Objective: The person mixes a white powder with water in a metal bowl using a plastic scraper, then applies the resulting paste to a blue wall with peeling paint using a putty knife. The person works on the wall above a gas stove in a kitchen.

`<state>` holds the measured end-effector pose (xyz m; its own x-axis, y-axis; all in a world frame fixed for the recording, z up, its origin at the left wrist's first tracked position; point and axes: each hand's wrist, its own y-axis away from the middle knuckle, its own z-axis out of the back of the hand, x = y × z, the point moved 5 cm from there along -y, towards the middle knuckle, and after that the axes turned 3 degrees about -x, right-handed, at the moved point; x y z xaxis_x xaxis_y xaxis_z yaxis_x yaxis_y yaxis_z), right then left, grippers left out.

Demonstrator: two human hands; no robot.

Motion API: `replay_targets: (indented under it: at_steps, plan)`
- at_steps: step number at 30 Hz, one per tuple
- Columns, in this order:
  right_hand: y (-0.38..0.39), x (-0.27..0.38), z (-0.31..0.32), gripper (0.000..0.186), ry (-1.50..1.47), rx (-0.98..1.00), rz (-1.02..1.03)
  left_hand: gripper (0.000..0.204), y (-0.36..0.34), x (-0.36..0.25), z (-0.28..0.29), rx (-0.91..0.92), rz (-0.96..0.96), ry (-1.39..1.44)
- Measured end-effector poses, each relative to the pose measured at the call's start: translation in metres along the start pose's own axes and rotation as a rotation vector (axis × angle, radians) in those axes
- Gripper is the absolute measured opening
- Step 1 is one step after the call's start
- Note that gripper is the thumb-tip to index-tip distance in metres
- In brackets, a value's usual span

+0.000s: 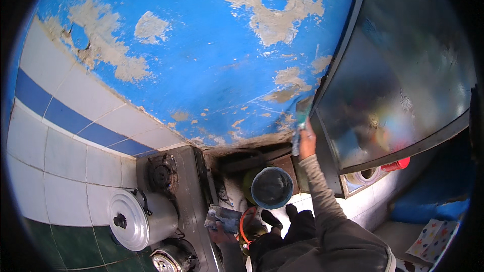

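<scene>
My right hand (pixel 307 143) reaches up to the lower right of the peeling blue wall (pixel 217 70), beside the metal frame of a glazed panel. Its fingers are closed round a putty knife (pixel 303 111), blurred, with a teal part and a flat end at the wall. Low and left of my legs, my left hand (pixel 220 235) is closed on a flat, grey-smeared plate (pixel 223 219), held near the stove's edge. Bare grey patches break up the blue paint. A round bucket (pixel 272 187) with greyish contents stands below the wall, between the two hands.
A stove (pixel 189 186) on the left carries a large lidded aluminium pot (pixel 136 219) and a smaller pot (pixel 171 258). An orange hose (pixel 243 227) curves beside my feet. The framed glazed panel (pixel 398 70) bounds the right, with a red container (pixel 398 164) beneath.
</scene>
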<state>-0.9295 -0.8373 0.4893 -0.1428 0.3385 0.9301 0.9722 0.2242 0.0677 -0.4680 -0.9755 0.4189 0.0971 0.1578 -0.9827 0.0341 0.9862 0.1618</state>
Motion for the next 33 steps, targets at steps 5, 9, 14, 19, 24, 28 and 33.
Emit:
replay_targets:
  at_steps: [5,9,14,19,24,28,33]
  plan:
    - [0.000,-0.026,-0.043,0.065,0.509,-0.050,0.394,0.052,0.006,-0.003,0.004,0.065,0.141,0.319]
    - [-0.013,-0.039,-0.060,0.071,0.590,-0.156,0.444,0.053,0.006,0.011,0.018,0.069,0.117,0.370]
    - [-0.037,-0.052,-0.088,0.075,0.593,-0.238,0.470,0.051,-0.001,0.013,0.027,0.112,0.085,0.456]
    - [-0.043,-0.082,-0.113,0.076,0.620,-0.239,0.327,0.052,0.004,0.000,0.015,0.110,0.109,0.425]
    - [-0.026,-0.090,-0.115,0.078,0.564,-0.150,0.292,0.052,-0.013,0.035,0.046,-0.020,0.122,0.141]
    - [0.001,-0.106,-0.100,0.081,0.555,0.040,0.162,0.053,-0.007,-0.001,0.016,-0.008,0.109,0.023]
    - [0.002,-0.088,-0.086,0.072,-0.391,-0.097,-0.315,0.049,-0.008,-0.034,-0.002,-0.056,-0.263,-0.066]
